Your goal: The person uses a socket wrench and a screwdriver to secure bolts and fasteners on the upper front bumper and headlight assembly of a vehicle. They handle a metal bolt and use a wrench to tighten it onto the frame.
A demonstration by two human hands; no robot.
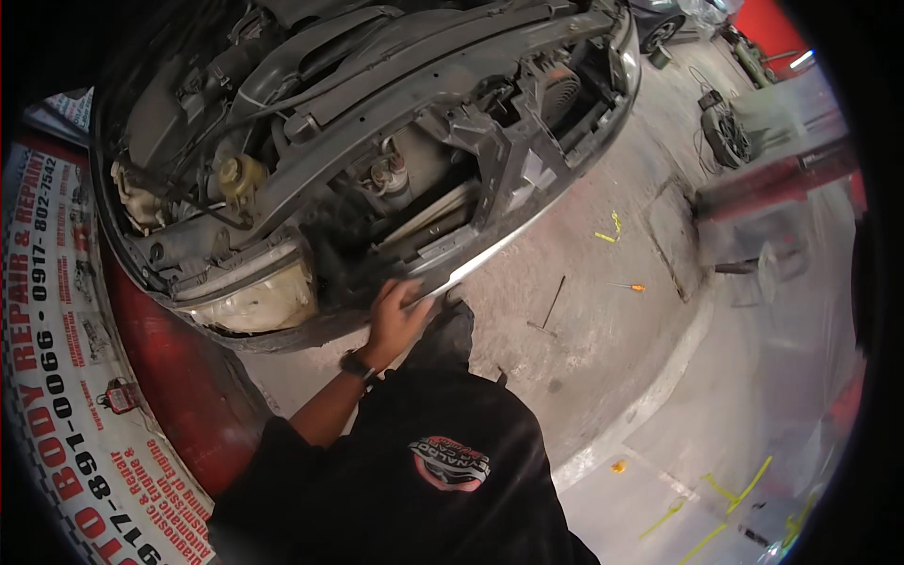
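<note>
My left hand [395, 325] rests on the upper edge of the car's front bumper [348, 327], fingers stretched out and a dark watch [357, 366] on its wrist. Just left of it sits a yellowed headlight [268, 299]. Beyond the hand, the front of the car lies exposed, with the opening where a grille sits showing a silvery canister [389, 173] and dark brackets [504, 155]. A yellowish fluid reservoir [239, 177] stands in the engine bay. My right hand is not in view.
On the concrete floor to the right lie a T-shaped metal tool [554, 309] and an orange-handled screwdriver [637, 288]. A dark round fan-like object [725, 135] with a cable stands farther back. A printed banner [56, 311] and red panel [160, 367] flank the left.
</note>
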